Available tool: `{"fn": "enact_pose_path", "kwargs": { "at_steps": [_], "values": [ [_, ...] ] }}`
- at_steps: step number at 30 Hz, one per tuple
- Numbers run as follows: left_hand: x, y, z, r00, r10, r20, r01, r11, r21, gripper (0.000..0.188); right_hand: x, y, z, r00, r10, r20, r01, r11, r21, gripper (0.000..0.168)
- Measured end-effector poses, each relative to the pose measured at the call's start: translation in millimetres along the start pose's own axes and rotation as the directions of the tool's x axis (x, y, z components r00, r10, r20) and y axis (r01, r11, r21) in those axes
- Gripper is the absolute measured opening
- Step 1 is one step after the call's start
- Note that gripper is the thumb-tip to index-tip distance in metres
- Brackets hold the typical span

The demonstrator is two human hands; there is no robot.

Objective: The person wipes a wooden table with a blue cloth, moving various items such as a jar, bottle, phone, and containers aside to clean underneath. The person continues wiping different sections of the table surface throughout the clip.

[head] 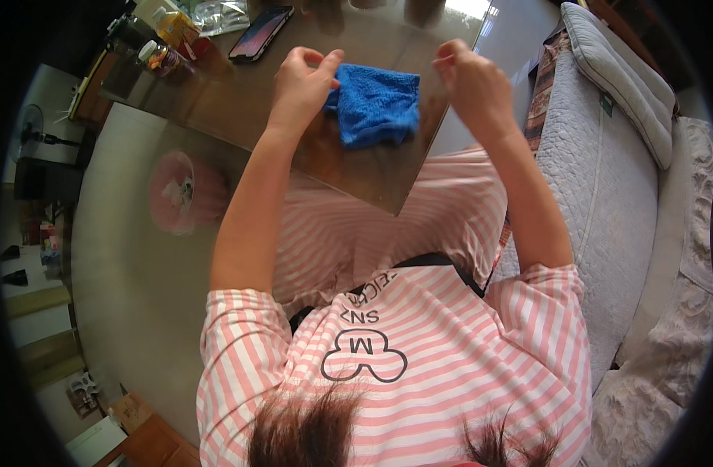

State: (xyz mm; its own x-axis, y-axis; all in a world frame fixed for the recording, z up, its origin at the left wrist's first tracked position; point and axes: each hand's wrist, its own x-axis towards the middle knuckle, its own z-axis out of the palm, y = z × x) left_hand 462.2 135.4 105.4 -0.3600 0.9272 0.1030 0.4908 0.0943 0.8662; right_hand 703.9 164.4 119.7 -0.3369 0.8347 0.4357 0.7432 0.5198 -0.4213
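Observation:
A blue terry cloth (377, 105), folded into a rough square, lies near the corner of the glass-topped table (385, 187). At its upper left edge is my left hand (307, 82), thumb and fingers curled beside the cloth; whether it pinches the edge cannot be told. My right hand (476, 82) is apart from the cloth, to its right, over the table's side edge. Its fingers are bent with the tips close together, and nothing shows between them.
A smartphone (261, 34) lies at the back left, near a lidded jar (158, 57), a juice bottle (175, 26) and clear plastic packaging (222, 16). A pink waste bin (187, 192) stands on the floor at left; a quilted sofa seat (601, 163) is at right.

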Motion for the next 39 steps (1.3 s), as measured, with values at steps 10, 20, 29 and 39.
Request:
{"fn": "enact_pose_path", "kwargs": {
  "at_steps": [10,20,29,39],
  "values": [
    [29,-1,-10,0.989,-0.033,0.147,0.073,0.960,-0.272,0.019,-38,-47,83,0.811,-0.566,0.151,0.551,0.824,0.128,0.060],
    [171,33,97,0.946,0.268,0.182,-0.254,0.963,-0.092,0.064,68,78,83,0.997,-0.054,0.063,0.070,0.952,-0.299,0.065],
    [265,100,220,0.909,0.404,-0.108,-0.364,0.892,0.269,0.143,64,81,79,0.993,-0.113,0.027,0.115,0.985,-0.127,0.050],
    [174,55,124,0.797,0.596,-0.098,-0.594,0.803,0.058,0.124,69,82,88,0.992,-0.125,-0.006,0.122,0.979,-0.161,0.051]
  ]
}}
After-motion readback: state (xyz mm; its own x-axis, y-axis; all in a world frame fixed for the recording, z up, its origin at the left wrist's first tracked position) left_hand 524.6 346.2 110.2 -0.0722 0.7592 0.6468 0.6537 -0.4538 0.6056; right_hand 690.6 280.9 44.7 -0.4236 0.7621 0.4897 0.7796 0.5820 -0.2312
